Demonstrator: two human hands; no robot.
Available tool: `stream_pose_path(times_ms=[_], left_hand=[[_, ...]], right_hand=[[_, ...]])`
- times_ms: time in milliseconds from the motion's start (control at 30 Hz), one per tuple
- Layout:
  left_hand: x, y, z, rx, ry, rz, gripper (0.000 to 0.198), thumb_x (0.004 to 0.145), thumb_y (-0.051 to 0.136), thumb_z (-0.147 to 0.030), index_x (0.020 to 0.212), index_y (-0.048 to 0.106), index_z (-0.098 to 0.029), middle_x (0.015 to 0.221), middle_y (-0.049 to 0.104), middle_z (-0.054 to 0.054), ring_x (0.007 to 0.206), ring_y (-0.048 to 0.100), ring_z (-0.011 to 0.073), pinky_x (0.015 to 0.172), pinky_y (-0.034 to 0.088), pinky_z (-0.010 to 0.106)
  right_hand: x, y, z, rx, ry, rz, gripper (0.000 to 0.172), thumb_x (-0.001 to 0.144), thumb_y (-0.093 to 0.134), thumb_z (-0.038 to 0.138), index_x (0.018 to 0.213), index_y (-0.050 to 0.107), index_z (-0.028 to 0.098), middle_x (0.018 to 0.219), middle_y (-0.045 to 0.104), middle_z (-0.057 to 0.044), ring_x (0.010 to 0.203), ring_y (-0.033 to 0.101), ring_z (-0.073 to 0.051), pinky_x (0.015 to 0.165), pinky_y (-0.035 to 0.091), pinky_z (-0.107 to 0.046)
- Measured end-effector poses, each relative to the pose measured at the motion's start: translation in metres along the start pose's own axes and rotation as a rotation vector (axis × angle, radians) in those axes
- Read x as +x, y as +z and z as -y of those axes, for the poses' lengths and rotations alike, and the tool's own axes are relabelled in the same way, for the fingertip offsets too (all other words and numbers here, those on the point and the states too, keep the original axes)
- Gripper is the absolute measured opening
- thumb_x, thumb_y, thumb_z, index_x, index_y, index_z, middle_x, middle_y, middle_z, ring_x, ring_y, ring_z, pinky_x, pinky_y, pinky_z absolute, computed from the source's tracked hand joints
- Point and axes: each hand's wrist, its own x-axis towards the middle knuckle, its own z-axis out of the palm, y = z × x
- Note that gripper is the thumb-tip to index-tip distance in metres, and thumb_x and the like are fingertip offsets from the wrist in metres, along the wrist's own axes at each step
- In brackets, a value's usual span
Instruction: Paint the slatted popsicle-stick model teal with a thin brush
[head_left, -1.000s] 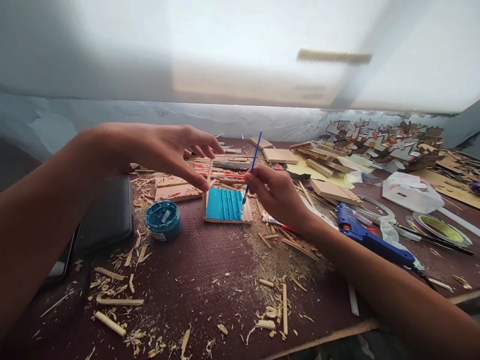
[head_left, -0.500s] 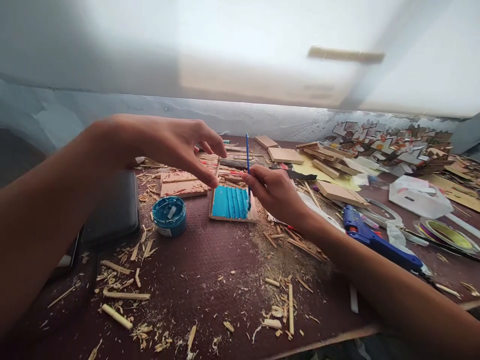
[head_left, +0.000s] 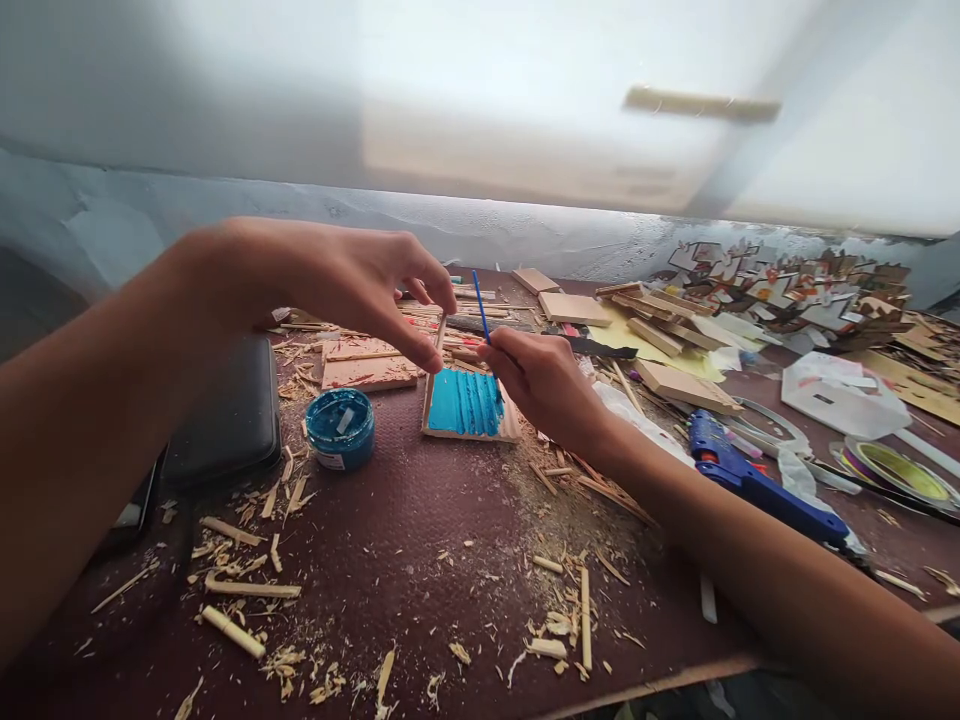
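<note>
A small wooden board (head_left: pixel 463 403), its top partly coated in ridged blue paint, lies on the brown table. My left hand (head_left: pixel 360 285) arches over its left side, with thumb and forefinger on its left edge and far corner. In my right hand (head_left: pixel 544 378) is a thin blue-handled paintbrush (head_left: pixel 481 305), gripped between thumb and fingers. Its tip rests near the right border of the paint, largely hidden by the fingers. Bare wood shows along the board's right side. An open jar of blue paint (head_left: pixel 340 430) stands left of the board.
A red-smeared wooden block (head_left: pixel 367 366) lies behind the jar, and a black case (head_left: pixel 223 415) sits to its left. At right are a blue glue gun (head_left: pixel 757 480), tape rolls (head_left: pixel 892 470) and wooden blocks (head_left: pixel 686 385). Wood shavings (head_left: pixel 289 665) litter the table.
The brush handle has tipped left at its top, and its bristle end is now mostly behind my right fingers. My left hand keeps its place at the board.
</note>
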Motion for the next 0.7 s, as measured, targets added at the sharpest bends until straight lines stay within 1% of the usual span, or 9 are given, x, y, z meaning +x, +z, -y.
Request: stream_pose_path(times_ms=[133, 233, 300, 467, 600, 700], left_hand=[[-0.0003, 0.0000, -0.0020, -0.008, -0.032, 0.002, 0.078, 0.068, 0.082, -0.073, 0.136, 0.072, -0.037, 0.143, 0.070, 0.002, 0.131, 0.063, 0.0344, 0.104, 0.047, 0.040], [-0.0002, 0.0001, -0.0041, -0.010, -0.042, 0.009, 0.081, 0.067, 0.082, -0.073, 0.139, 0.071, -0.036, 0.144, 0.069, 0.002, 0.132, 0.062, 0.0351, 0.106, 0.045, 0.040], [-0.0001, 0.0002, -0.0051, -0.008, -0.046, 0.011, 0.084, 0.066, 0.081, -0.075, 0.140, 0.071, -0.036, 0.143, 0.069, 0.002, 0.131, 0.062, 0.0348, 0.105, 0.045, 0.040], [-0.0009, 0.0001, -0.0048, 0.003, -0.048, 0.011, 0.087, 0.067, 0.080, -0.079, 0.141, 0.070, -0.034, 0.142, 0.069, 0.003, 0.131, 0.063, 0.0338, 0.103, 0.046, 0.038], [-0.0005, -0.0001, -0.0001, 0.009, -0.024, 0.023, 0.084, 0.071, 0.080, -0.074, 0.144, 0.068, -0.035, 0.145, 0.068, 0.002, 0.133, 0.061, 0.0340, 0.104, 0.045, 0.037], [0.0007, 0.0003, 0.0030, 0.009, -0.009, 0.021, 0.082, 0.072, 0.081, -0.072, 0.145, 0.068, -0.035, 0.146, 0.068, 0.001, 0.132, 0.061, 0.0335, 0.103, 0.045, 0.036]], right_hand=[[-0.0008, -0.0025, 0.0017, -0.014, 0.017, -0.077, 0.035, 0.105, 0.052, 0.028, 0.073, 0.037, 0.026, 0.066, 0.048, 0.002, 0.061, 0.041, -0.014, 0.064, 0.036, -0.035], [-0.0021, -0.0064, 0.0023, -0.021, 0.051, -0.159, 0.035, 0.106, 0.051, 0.029, 0.074, 0.038, 0.026, 0.063, 0.042, 0.004, 0.060, 0.037, -0.014, 0.062, 0.035, -0.035], [-0.0032, -0.0082, 0.0015, -0.013, 0.072, -0.183, 0.036, 0.106, 0.052, 0.030, 0.073, 0.039, 0.026, 0.062, 0.039, 0.004, 0.059, 0.035, -0.014, 0.061, 0.032, -0.034], [-0.0055, -0.0061, -0.0020, 0.013, 0.082, -0.136, 0.038, 0.105, 0.054, 0.033, 0.070, 0.041, 0.025, 0.059, 0.040, 0.005, 0.057, 0.036, -0.012, 0.059, 0.032, -0.033], [-0.0054, -0.0029, -0.0051, 0.015, 0.075, -0.101, 0.040, 0.104, 0.054, 0.033, 0.069, 0.039, 0.025, 0.059, 0.042, 0.005, 0.056, 0.036, -0.012, 0.059, 0.032, -0.032], [-0.0037, -0.0024, -0.0072, 0.009, 0.068, -0.104, 0.037, 0.103, 0.055, 0.030, 0.070, 0.040, 0.025, 0.059, 0.045, 0.004, 0.057, 0.037, -0.012, 0.061, 0.033, -0.033]])
